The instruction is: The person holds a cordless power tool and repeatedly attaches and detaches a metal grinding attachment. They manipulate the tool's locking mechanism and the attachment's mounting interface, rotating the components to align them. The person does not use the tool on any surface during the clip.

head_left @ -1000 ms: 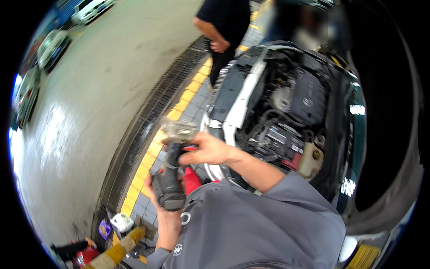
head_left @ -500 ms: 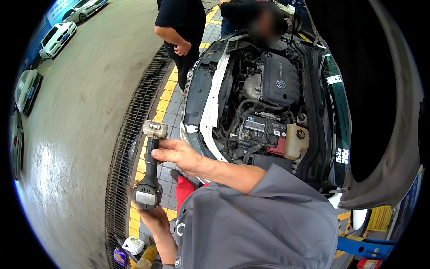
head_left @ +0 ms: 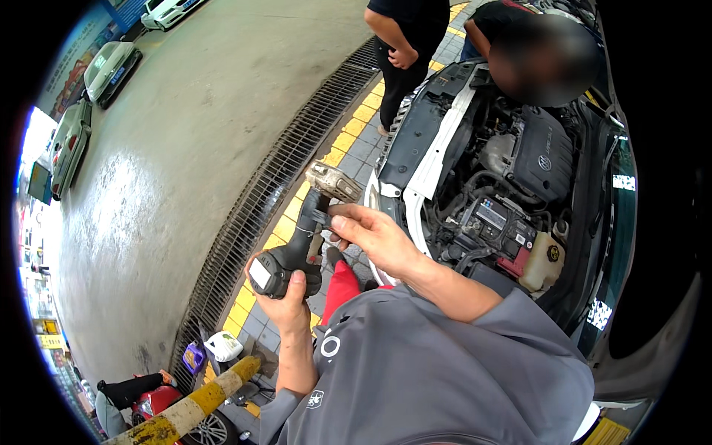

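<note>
A black cordless power tool (head_left: 298, 243), which looks like an impact wrench, is held in front of my body with its handle pointing up and away. My left hand (head_left: 288, 308) wraps round its thick round body from below, thumb on top, beside a pale label. At the far end of the handle is a worn, pale block (head_left: 332, 182), apparently the battery end. The closed fingers of my right hand (head_left: 378, 239) pinch a small dark part at the handle's right side. What lies under those fingertips is partly hidden.
To the right, a car's engine bay (head_left: 475, 200) stands open under its raised hood. One person (head_left: 404, 55) stands ahead; another leans over the engine. A floor grate (head_left: 274, 178) runs along the left. A yellow-striped post (head_left: 200, 404) and white jug (head_left: 222, 346) are at lower left.
My view has swung left, so the scene shifts right. The tool has tilted, its handle end leaning right. My left hand shows more around the body; my right fingers moved to the handle's right side.
</note>
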A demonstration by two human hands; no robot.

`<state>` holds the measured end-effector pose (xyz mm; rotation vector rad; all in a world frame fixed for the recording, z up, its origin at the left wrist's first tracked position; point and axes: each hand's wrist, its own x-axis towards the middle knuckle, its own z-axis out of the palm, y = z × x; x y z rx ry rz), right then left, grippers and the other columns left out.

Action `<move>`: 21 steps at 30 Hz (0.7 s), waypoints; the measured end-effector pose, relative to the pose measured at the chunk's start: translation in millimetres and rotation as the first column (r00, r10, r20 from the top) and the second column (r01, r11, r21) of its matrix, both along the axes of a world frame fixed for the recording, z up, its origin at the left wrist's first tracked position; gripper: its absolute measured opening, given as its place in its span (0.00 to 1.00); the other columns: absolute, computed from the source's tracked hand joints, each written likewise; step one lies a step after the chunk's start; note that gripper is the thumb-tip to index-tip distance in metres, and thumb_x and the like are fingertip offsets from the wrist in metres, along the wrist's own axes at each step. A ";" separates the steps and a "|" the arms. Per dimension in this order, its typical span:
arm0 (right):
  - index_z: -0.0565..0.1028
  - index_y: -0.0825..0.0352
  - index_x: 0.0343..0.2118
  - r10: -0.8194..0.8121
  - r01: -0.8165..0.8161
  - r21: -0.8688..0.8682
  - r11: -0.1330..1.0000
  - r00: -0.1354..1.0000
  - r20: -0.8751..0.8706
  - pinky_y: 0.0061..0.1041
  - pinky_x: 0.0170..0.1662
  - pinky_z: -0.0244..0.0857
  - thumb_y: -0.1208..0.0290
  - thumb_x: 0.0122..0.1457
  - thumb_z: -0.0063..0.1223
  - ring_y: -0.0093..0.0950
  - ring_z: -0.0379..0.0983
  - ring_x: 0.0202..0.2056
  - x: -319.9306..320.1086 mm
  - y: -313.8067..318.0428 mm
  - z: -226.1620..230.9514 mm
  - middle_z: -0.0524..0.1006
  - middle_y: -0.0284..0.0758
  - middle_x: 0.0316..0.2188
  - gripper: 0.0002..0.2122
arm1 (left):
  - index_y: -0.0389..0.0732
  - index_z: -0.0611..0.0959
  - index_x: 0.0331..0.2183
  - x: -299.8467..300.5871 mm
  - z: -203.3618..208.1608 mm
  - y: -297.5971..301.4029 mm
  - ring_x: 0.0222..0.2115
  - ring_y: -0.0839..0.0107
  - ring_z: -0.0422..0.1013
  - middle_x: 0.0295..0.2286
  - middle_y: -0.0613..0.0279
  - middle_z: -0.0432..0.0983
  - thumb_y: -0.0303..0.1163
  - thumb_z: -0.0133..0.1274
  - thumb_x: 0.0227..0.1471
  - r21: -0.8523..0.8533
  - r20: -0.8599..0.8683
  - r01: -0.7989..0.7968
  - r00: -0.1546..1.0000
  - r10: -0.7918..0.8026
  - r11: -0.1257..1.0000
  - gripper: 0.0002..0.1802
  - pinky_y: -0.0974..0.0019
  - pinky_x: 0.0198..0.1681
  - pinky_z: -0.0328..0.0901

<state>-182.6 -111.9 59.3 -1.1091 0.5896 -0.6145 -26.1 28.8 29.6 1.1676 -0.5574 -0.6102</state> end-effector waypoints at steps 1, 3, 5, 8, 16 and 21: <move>0.75 0.74 0.57 -0.002 0.002 0.006 1.000 1.000 -0.003 0.23 0.46 0.70 0.60 0.72 0.54 0.20 0.72 0.43 2.8 1.9 0.2 0.78 0.34 0.47 0.21 | 0.35 0.70 0.55 -0.3 3.9 -0.3 0.44 0.66 0.75 0.44 0.56 0.76 0.35 0.71 0.45 -0.016 0.010 -0.009 1.000 0.010 1.000 0.39 0.63 0.51 0.71; 0.75 0.74 0.58 -0.013 0.013 0.022 1.000 1.000 -0.011 0.23 0.45 0.69 0.60 0.71 0.55 0.19 0.71 0.42 7.5 6.5 0.6 0.78 0.33 0.46 0.22 | 0.34 0.73 0.54 -3.3 10.5 -1.0 0.43 0.65 0.77 0.43 0.55 0.78 0.36 0.67 0.49 -0.044 0.029 -0.022 0.999 0.023 0.999 0.34 0.61 0.49 0.73; 0.75 0.73 0.59 -0.021 0.021 0.010 1.000 0.999 -0.024 0.24 0.49 0.68 0.61 0.71 0.55 0.19 0.72 0.45 8.3 7.5 5.8 0.80 0.34 0.48 0.22 | 0.33 0.74 0.54 -0.6 15.1 -1.1 0.42 0.65 0.78 0.43 0.55 0.78 0.37 0.66 0.50 -0.061 -0.044 0.016 0.999 -0.019 0.998 0.32 0.61 0.49 0.73; 0.75 0.73 0.59 -0.075 0.075 -0.027 0.997 0.997 -0.011 0.25 0.56 0.67 0.63 0.71 0.55 0.20 0.72 0.50 10.5 9.8 12.0 0.80 0.34 0.51 0.21 | 0.32 0.75 0.52 -0.1 30.0 -2.1 0.42 0.64 0.78 0.42 0.54 0.79 0.39 0.63 0.52 -0.075 -0.133 0.047 0.989 -0.057 0.996 0.31 0.61 0.49 0.74; 0.72 0.71 0.63 0.011 -0.012 0.007 1.000 0.990 0.138 0.27 0.65 0.61 0.67 0.70 0.57 0.22 0.68 0.59 15.1 4.8 4.1 0.76 0.33 0.58 0.22 | 0.32 0.74 0.57 -0.6 34.1 3.4 0.48 0.53 0.79 0.50 0.44 0.79 0.48 0.54 0.59 -0.129 -0.463 0.141 0.867 -0.185 0.982 0.34 0.52 0.53 0.75; 0.65 0.66 0.68 0.136 -0.117 -0.088 0.989 0.957 0.257 0.30 0.67 0.59 0.72 0.66 0.62 0.24 0.65 0.63 8.3 -6.6 2.6 0.71 0.31 0.63 0.29 | 0.33 0.74 0.56 -4.2 35.0 2.7 0.42 0.51 0.81 0.48 0.42 0.79 0.53 0.53 0.60 -0.136 -0.638 0.129 0.747 -0.186 0.982 0.35 0.51 0.44 0.80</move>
